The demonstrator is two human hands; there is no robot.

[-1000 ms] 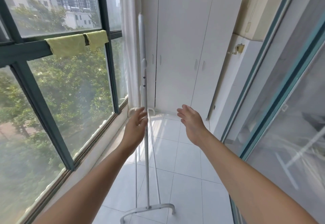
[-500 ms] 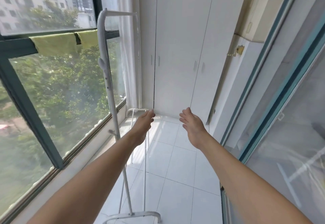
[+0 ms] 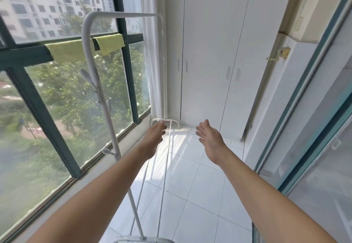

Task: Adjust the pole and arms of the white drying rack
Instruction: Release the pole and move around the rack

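Note:
The white drying rack stands along the window. Its near pole rises from a foot at the bottom edge, bends at the top into a horizontal bar and meets the far pole. Small side arms stick out from the near pole. Two thin lower rails run along the floor level to the far foot. My left hand is stretched out flat to the right of the near pole, touching nothing. My right hand is open too, held apart above the tiles.
A dark-framed window fills the left side, with a yellow-green cloth draped on its crossbar. White wardrobe doors close the far end. A sliding glass door runs along the right. White floor tiles lie between.
The view has swung so the rack's near pole now sits further left and its top bar shows in full. Both hands stay outstretched and empty; the left one is away from the pole.

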